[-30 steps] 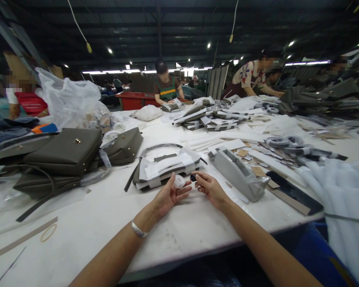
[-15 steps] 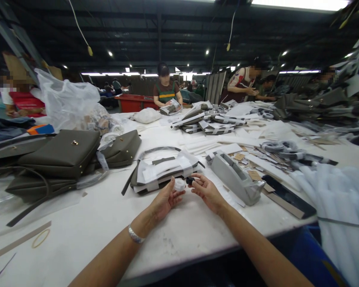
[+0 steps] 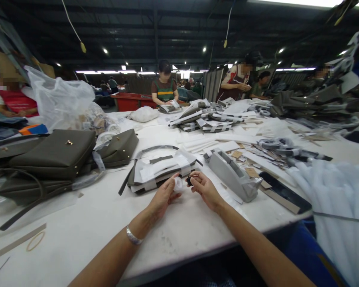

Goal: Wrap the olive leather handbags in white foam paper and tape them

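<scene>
**Pinching two small parts over the white surface [image 3: 179,231]**

The left hand [image 3: 163,196] grasps a small translucent white roll [image 3: 178,183]; the right hand [image 3: 205,188] grasps a small black piece [image 3: 189,181] just beside it. Both are held in front of a grey paper-wrapped bag [image 3: 161,167], near a grey plastic tape dispenser [image 3: 231,175].

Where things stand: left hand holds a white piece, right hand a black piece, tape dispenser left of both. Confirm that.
Wrong on one point: the head view shows the tape dispenser to the right of both hands. The left hand does hold the white piece, and the right hand holds the black piece.
</scene>
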`<state>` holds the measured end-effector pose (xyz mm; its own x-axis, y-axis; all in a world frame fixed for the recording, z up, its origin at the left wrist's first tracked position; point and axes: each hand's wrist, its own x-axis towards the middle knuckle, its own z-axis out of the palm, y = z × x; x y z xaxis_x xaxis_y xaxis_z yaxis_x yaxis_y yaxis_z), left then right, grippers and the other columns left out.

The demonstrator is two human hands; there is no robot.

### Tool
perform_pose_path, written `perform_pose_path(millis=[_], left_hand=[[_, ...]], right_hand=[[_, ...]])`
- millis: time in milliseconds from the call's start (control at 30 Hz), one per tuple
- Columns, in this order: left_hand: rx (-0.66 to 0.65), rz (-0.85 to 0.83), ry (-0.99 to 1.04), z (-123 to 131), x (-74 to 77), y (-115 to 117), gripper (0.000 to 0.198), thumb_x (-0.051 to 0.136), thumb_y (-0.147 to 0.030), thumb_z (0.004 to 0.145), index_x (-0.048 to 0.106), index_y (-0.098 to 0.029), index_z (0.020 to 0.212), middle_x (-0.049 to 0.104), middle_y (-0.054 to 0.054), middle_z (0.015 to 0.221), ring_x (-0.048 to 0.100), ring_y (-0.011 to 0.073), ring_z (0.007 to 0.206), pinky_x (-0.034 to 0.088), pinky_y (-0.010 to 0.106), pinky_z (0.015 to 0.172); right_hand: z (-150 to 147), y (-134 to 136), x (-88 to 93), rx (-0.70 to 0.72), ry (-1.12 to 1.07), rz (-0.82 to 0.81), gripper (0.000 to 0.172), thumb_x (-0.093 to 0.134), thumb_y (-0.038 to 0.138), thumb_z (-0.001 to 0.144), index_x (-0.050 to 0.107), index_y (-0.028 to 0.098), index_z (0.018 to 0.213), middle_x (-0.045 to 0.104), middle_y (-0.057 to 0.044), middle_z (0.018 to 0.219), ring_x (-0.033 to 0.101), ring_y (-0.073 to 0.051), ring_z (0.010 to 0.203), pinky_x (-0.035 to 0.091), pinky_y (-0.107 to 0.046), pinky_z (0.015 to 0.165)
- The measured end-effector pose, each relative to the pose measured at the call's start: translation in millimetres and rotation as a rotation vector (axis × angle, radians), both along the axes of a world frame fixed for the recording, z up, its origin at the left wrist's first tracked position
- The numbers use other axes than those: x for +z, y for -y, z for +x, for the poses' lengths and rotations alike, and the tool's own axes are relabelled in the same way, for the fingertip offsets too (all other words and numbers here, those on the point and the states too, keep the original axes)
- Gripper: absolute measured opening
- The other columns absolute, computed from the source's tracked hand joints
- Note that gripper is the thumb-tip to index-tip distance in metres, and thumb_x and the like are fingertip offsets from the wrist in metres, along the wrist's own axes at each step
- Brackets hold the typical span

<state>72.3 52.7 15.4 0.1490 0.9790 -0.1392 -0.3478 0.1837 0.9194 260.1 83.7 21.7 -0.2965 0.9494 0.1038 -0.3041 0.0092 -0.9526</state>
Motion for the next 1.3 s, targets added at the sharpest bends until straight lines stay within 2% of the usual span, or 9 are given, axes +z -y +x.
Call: perform_pose_path(millis=[100, 233, 467, 533, 667, 800, 1000, 1100, 1300], left_hand=[[0.000, 0.021, -0.048, 0.5, -1.3, -0.7, 0.056, 0.068, -0.052, 0.084, 0.057, -0.027, 0.132, 0.063, 0.008, 0.125, 0.060, 0.0219, 0.109, 0.055, 0.027, 0.080], [-0.019, 0.051, -0.097, 2.1, -2.9, -0.3, 0.053, 0.070, -0.050, 0.082, 0.061, -0.024, 0.127, 0.061, 0.008, 0.131, 0.060, 0.0236, 0.110, 0.054, 0.030, 0.085], [-0.041, 0.054, -0.143, 1.9, -1.2, 1.4, 0.056, 0.074, -0.046, 0.080, 0.060, -0.024, 0.129, 0.065, 0.009, 0.126, 0.060, 0.0256, 0.114, 0.052, 0.034, 0.092], [-0.045, 0.050, -0.136, 1.8, -1.3, 1.1, 0.053, 0.073, -0.046, 0.081, 0.061, -0.024, 0.128, 0.062, 0.009, 0.132, 0.058, 0.0269, 0.118, 0.051, 0.036, 0.096], [-0.108, 0.041, -0.062, 3.0, -0.8, 0.7, 0.050, 0.066, -0.048, 0.087, 0.060, -0.025, 0.130, 0.054, 0.009, 0.142, 0.056, 0.0266, 0.124, 0.047, 0.041, 0.104], [-0.152, 0.046, 0.045, 2.6, -0.1, 0.2, 0.054, 0.073, -0.040, 0.083, 0.057, -0.025, 0.133, 0.052, 0.009, 0.144, 0.052, 0.0254, 0.128, 0.043, 0.041, 0.109], [-0.081, 0.068, 0.003, -3.3, 0.0, -3.2, 0.057, 0.075, -0.039, 0.081, 0.056, -0.026, 0.134, 0.055, 0.009, 0.141, 0.051, 0.0269, 0.129, 0.042, 0.042, 0.109], [-0.072, 0.083, -0.034, -5.3, 0.0, -4.1, 0.058, 0.075, -0.038, 0.082, 0.055, -0.026, 0.134, 0.056, 0.008, 0.140, 0.051, 0.0263, 0.129, 0.043, 0.040, 0.107], [-0.087, 0.108, -0.070, -6.1, -1.3, -3.7, 0.056, 0.073, -0.037, 0.084, 0.054, -0.026, 0.135, 0.057, 0.008, 0.139, 0.053, 0.0257, 0.127, 0.045, 0.038, 0.105]], right_hand=[[-0.5, -1.4, -4.9, -0.020, 0.098, 0.079, 0.031, 0.076, 0.044, 0.076, 0.070, 0.021, 0.096, 0.070, -0.004, 0.092, 0.061, -0.016, 0.080, 0.046, -0.027, 0.068], [0.1, -2.9, -10.9, -0.033, 0.212, 0.169, 0.028, 0.076, 0.041, 0.076, 0.073, 0.021, 0.096, 0.071, -0.005, 0.098, 0.063, -0.021, 0.093, 0.049, -0.034, 0.084], [-0.8, 1.8, -11.5, -0.061, 0.405, 0.523, 0.024, 0.078, 0.036, 0.076, 0.072, 0.025, 0.096, 0.068, -0.004, 0.100, 0.063, -0.019, 0.092, 0.052, -0.030, 0.073], [-1.3, 3.3, -10.2, -0.074, 0.410, 0.571, 0.024, 0.078, 0.038, 0.077, 0.072, 0.026, 0.097, 0.068, -0.004, 0.099, 0.063, -0.019, 0.091, 0.052, -0.030, 0.071], [-0.4, 3.2, -8.0, -0.143, 0.453, 0.580, 0.024, 0.077, 0.041, 0.079, 0.072, 0.027, 0.098, 0.067, -0.004, 0.097, 0.062, -0.019, 0.086, 0.052, -0.030, 0.068], [2.4, 3.2, -5.3, -0.182, 0.483, 0.551, 0.021, 0.073, 0.041, 0.082, 0.072, 0.027, 0.098, 0.067, -0.004, 0.099, 0.062, -0.017, 0.076, 0.051, -0.028, 0.063], [1.9, 5.2, -5.7, -0.126, 0.441, 0.611, 0.029, 0.068, 0.030, 0.086, 0.066, 0.029, 0.116, 0.067, -0.005, 0.108, 0.064, -0.017, 0.084, 0.055, -0.031, 0.074], [1.6, 4.5, -7.7, -0.149, 0.445, 0.592, 0.025, 0.068, 0.029, 0.086, 0.068, 0.028, 0.111, 0.068, -0.004, 0.106, 0.065, -0.018, 0.083, 0.054, -0.031, 0.073], [3.7, 2.6, -8.7, -0.170, 0.489, 0.555, 0.023, 0.071, 0.036, 0.085, 0.068, 0.027, 0.106, 0.070, -0.004, 0.102, 0.066, -0.019, 0.081, 0.053, -0.031, 0.069]])
